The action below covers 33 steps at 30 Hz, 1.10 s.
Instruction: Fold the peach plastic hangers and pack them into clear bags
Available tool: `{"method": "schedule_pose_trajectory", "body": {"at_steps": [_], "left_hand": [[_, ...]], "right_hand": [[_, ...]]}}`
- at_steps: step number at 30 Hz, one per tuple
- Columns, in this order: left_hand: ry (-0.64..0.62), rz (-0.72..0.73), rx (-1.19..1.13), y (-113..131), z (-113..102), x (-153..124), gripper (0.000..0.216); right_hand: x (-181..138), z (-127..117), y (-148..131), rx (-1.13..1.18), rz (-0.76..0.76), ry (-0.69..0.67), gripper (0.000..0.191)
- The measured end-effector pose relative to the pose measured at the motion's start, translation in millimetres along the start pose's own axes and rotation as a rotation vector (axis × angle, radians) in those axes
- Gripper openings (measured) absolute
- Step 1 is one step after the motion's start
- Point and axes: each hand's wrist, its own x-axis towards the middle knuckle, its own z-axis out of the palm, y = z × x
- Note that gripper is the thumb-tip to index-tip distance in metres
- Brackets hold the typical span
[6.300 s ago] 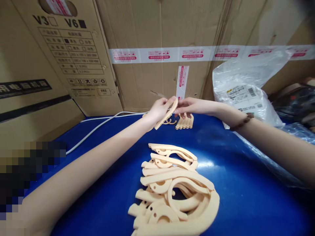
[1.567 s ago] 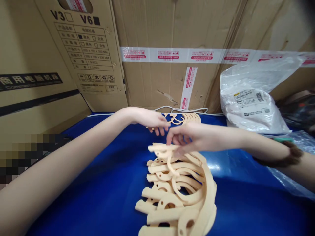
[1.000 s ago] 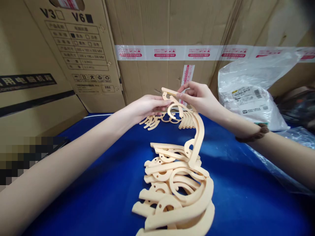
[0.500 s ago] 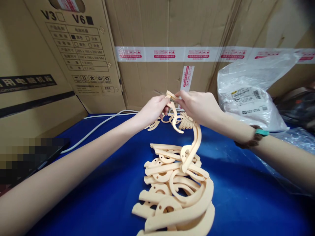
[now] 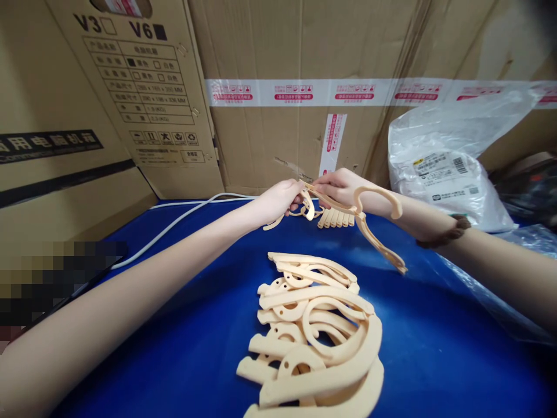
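A cream folding clothes hanger [image 5: 331, 200], with a hook and two jointed arms, is gripped in the closed fingers of my right hand [image 5: 338, 184]. One arm reaches left to my other hand's fingertips; the other slants down to the right, above the blue surface. My left hand [image 5: 281, 200] pinches a curved cream piece [image 5: 308, 206] close to the hanger's end. Whether the two parts are joined is hidden by the fingers. Nearer to me lies a heap of similar cream hangers [image 5: 322, 377], stacked on one another.
Behind my hands lie a row of short cream pieces [image 5: 337, 218] and some curved ones. Cardboard boxes [image 5: 261, 139] wall the back and left of the blue surface [image 5: 195, 325]. A white cable [image 5: 169, 232] runs at left; a plastic bag [image 5: 439, 168] stands at right.
The hanger in my right hand has swung round: its hook and lower arm now stick out to the right, no longer hanging over the heap. My right hand has dropped slightly.
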Motion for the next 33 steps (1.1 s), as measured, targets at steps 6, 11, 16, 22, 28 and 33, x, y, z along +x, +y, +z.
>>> {"method": "schedule_pose_trajectory", "body": {"at_steps": [6,11,16,22,28,33], "left_hand": [[0.073,0.048,0.150,-11,-3,-1,0.030],[0.114,0.041,0.670,-29,-24,-1,0.029],[0.140,-0.070,0.700,-58,-47,11,0.033],[0.289,-0.045,0.638,-70,-49,9,0.050],[0.132,0.004,0.284,-35,-21,7,0.062],[-0.075,-0.061,-0.484,-16,-2,2,0.024]], "right_hand": [[1,5,5,0.019,0.042,0.037,0.025],[5,-3,15,0.200,0.133,0.021,0.025],[7,-14,21,0.467,0.228,0.124,0.020],[5,-16,2,0.526,0.187,0.291,0.017],[1,-14,-7,0.600,0.105,0.641,0.004],[-4,-20,-6,0.534,0.033,0.733,0.022]]}}
